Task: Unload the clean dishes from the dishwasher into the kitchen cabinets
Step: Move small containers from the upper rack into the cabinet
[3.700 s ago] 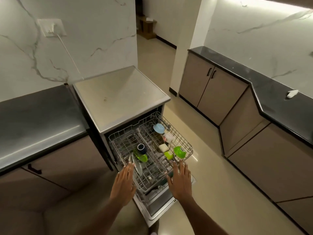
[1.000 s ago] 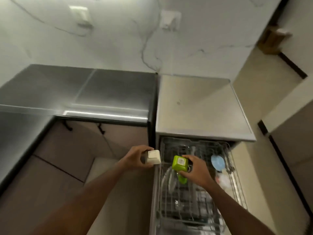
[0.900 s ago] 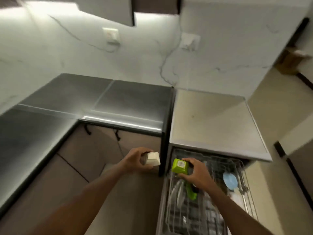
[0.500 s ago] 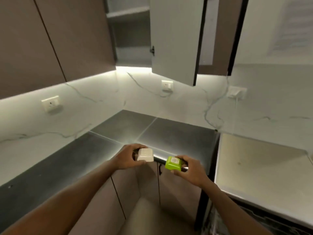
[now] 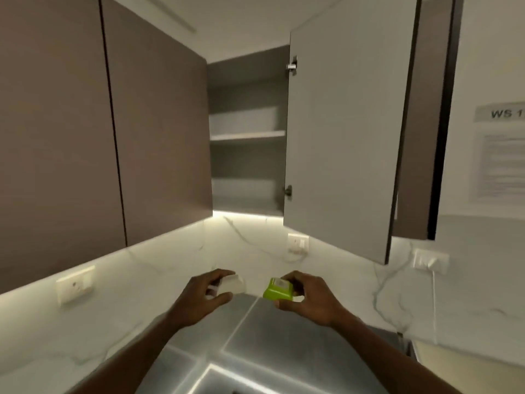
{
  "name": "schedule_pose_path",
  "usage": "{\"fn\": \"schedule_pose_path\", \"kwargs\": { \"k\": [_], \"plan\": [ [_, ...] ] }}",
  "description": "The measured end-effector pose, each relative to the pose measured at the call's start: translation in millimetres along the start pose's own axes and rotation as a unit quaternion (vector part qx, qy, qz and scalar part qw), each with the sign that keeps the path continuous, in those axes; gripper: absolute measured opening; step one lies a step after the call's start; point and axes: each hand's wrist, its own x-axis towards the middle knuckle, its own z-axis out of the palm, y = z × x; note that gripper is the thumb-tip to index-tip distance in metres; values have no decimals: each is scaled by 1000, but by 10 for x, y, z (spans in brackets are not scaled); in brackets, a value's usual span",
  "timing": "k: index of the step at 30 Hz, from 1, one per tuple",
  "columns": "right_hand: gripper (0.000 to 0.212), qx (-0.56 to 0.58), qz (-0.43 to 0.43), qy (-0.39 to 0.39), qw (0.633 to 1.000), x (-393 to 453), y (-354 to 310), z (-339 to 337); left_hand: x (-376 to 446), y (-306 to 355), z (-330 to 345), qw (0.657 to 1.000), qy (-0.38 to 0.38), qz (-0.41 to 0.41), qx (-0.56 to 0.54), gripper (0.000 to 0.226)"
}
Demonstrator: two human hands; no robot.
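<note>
A small white cup (image 5: 232,285), squarish, is held sideways over the grey counter, left of centre. Just right of it, apart, is a lime-green cup (image 5: 277,292) of the same shape, its labelled base facing up. Above stands an open cabinet (image 5: 247,135) with pale shelves.

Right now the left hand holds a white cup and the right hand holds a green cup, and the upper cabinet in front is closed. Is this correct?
Not quite. In the head view the upper cabinet is open, its door swung out. The rest holds: the left hand holds the white cup, the right hand the green cup.
</note>
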Motion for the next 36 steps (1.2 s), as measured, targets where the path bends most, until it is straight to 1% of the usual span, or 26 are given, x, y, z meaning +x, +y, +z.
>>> {"fn": "schedule_pose_path", "kwargs": {
  "k": [5,8,11,13,16,17,20,22,25,29,36],
  "plan": [
    [50,-21,-42,42,998,1004,-431,-148,927,-244,-482,998,28,25,-50,39],
    [53,-74,-82,55,992,1658,-672,-317,1672,-318,-756,997,39,19,-66,37],
    [57,-157,-99,64,981,2384,-873,-558,2405,-367,-1007,994,50,19,-91,36],
    [56,-173,-111,80,975,2766,-1003,-751,2811,-323,-1170,994,67,36,-83,42],
    [55,-200,-123,109,966,3439,-1144,-1065,3450,-270,-1410,989,115,76,-58,58],
    [56,-211,-126,119,962,3644,-1196,-1163,3654,-249,-1492,987,127,83,-60,58],
    [60,-233,-119,156,952,4193,-1320,-1360,4170,-220,-1679,982,148,100,-69,41],
    [62,-238,-106,178,949,4553,-1379,-1463,4506,-208,-1786,980,153,104,-72,41],
    [61,-260,-76,180,946,4993,-1391,-1558,4919,-204,-1883,982,152,101,-54,47],
    [60,-301,-40,178,936,5386,-1357,-1703,5472,-203,-1927,983,146,115,-18,50],
    [60,-325,-30,182,928,5653,-1302,-1835,6134,-279,-1820,982,104,152,-51,46]
  ]
}}
